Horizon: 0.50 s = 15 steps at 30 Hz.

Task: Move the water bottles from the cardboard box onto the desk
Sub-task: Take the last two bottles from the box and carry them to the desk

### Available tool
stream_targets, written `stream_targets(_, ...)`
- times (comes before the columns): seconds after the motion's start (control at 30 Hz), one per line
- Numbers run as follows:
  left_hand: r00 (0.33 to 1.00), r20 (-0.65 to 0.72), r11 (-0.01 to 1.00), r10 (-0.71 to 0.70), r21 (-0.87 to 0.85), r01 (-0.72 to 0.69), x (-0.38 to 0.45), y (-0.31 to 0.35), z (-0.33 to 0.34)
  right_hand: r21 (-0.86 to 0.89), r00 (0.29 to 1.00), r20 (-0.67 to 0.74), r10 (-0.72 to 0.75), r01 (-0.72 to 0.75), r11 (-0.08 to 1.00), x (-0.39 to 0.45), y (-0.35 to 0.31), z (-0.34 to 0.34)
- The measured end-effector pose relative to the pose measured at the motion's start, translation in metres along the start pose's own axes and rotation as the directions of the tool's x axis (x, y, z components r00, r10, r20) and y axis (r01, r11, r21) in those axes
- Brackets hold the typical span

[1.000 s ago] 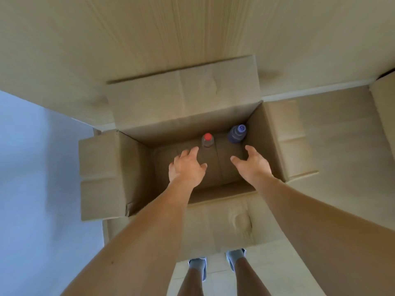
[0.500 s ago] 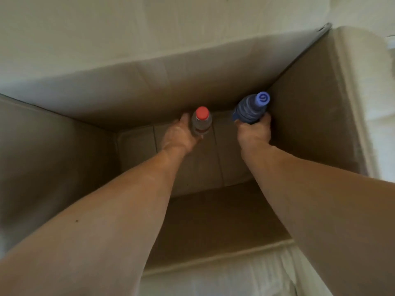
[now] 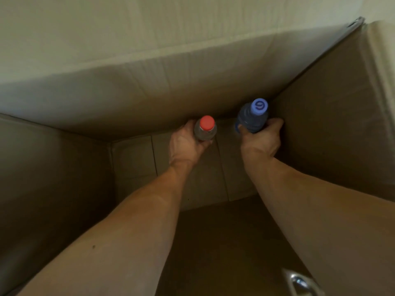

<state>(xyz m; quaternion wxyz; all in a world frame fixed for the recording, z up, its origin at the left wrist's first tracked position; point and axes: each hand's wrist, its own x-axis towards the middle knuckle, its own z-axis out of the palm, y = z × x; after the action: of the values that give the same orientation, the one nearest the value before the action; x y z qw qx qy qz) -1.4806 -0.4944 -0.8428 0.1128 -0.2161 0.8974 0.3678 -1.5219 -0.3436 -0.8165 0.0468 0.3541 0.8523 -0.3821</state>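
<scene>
While both arms reach deep into the cardboard box (image 3: 333, 129), each hand grips one bottle. Left hand (image 3: 184, 144) wraps its fingers round the clear bottle (image 3: 205, 130) with the red cap (image 3: 207, 122); thumb side faces the camera, fingers partly hidden behind the bottle body. Right hand (image 3: 261, 139) curls round the dark blue bottle (image 3: 252, 120), whose lighter blue cap (image 3: 259, 106) carries a printed mark that reads like a 6 or 9. Both bottles stand roughly upright, caps pointing toward the camera, inside the box near its far wall. Blue bottle sits at about 1 o'clock from centre, tucked in the far right corner, close to the right wall; contact with the wall cannot be told. Red-capped bottle is at about 12 o'clock, to the left of the blue one, a clear gap between them. Whether either bottle base rests on the box floor or is lifted cannot be told, hands cover the lower parts. Box floor shows its flap seams between the forearms. Shiny metallic object (image 3: 301, 282) at 5 o'clock, bottom edge, blurred, unidentifiable. Desk not in view.
</scene>
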Motion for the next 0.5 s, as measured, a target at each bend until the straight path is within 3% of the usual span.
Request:
stream_targets(0.2, 0.999, 0.031, 0.999, -0.009, -0.044, 0.01, -0.005, -0.003, -0.009, -0.043, 0.984, 0.117, -0.132, 0.138, 0.99, 0.009, -0.001, -0.005)
stream_targets(0.5, 0.989, 0.146, 0.991, -0.036, -0.12, 0.054, -0.031, 0.026, -0.064, 0.202, 0.915, 0.392, -0.098, 0.018, 0.979, -0.022, -0.009, -0.04)
